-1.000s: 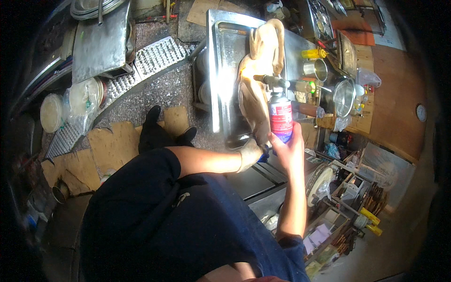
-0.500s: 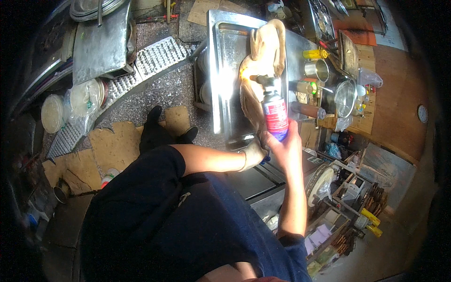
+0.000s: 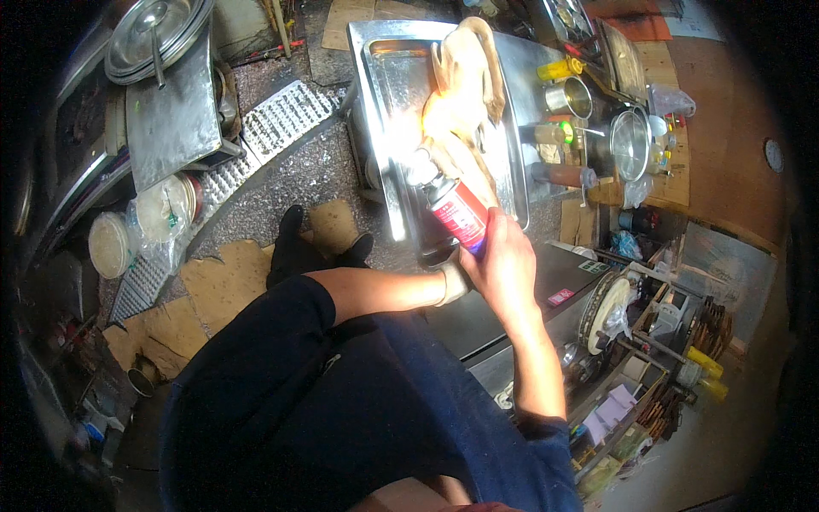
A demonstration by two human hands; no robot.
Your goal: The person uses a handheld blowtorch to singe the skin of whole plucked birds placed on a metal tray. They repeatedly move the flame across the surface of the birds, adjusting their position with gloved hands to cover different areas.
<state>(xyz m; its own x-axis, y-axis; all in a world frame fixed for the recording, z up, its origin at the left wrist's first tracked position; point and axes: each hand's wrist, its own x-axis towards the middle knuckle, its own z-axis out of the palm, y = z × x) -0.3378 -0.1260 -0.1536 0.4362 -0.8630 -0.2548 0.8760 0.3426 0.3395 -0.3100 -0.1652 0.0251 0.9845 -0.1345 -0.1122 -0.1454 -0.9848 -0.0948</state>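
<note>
My right hand (image 3: 506, 263) is wrapped round the red canister of a gas torch (image 3: 459, 212), its nozzle pointing away from me. Beyond the nozzle lies a tan carcass (image 3: 463, 72) with long limb-like parts; its kind is unclear. An orange glow and harsh bright glare show on the carcass's left side. It rests lengthwise in a shallow metal tray (image 3: 514, 162). My left hand (image 3: 454, 280), in a pale glove, is at the tray's near end, by the carcass's near end. Its fingers are hidden behind my right hand and the canister.
Right of the tray stand a yellow bottle (image 3: 559, 69), a metal pot (image 3: 569, 98), jars and a metal bowl (image 3: 631, 145). Left of it, a perforated metal strip (image 3: 286, 124) and cardboard (image 3: 226, 277) lie on the floor. A metal-topped stand (image 3: 175, 119) holds stacked round pans (image 3: 153, 43).
The torch has come toward me and swung left, so its nozzle now points up and left. My view has shifted slightly. My left hand's fingers have become hidden.
</note>
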